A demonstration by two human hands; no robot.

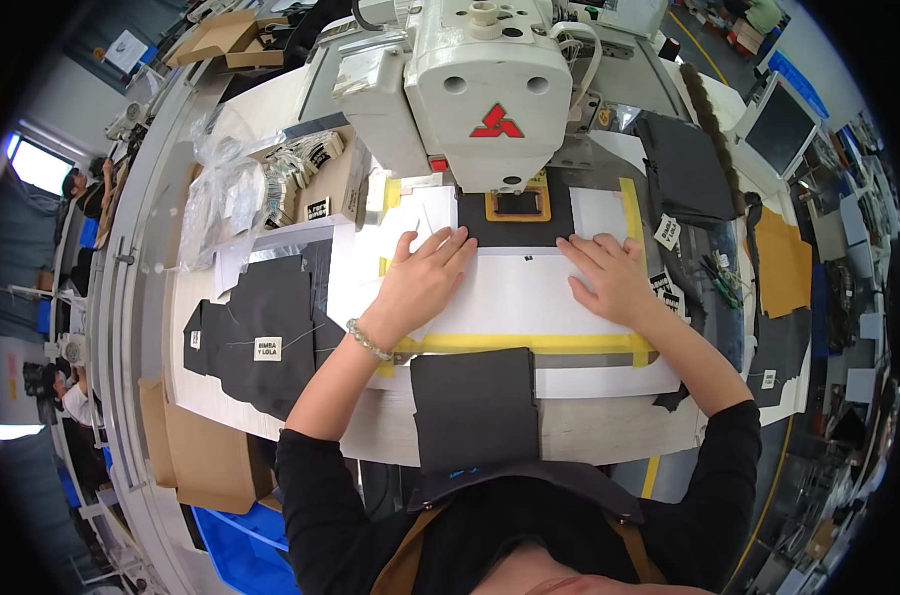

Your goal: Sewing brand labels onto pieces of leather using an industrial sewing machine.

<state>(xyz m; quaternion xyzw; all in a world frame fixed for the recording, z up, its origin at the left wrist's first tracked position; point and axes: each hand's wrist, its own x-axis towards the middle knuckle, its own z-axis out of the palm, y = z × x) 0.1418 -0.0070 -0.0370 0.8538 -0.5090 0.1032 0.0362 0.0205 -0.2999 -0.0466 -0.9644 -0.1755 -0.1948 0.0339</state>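
Note:
A white industrial sewing machine stands over the work, its yellow-framed clamp resting on a dark fabric panel. The panel's near edge lies along a white sheet bordered with yellow tape. My left hand is flat with fingers stretched, its tips at the panel's near left corner. My right hand lies flat too, fingertips at the near right corner. Neither hand grips anything. What sits under the clamp is mostly hidden by the machine head.
A box of cloth labels stands at left beside clear plastic bags. Dark cut pieces lie at left, a dark stack at the front edge. Another dark stack, thread snips and loose labels are at right.

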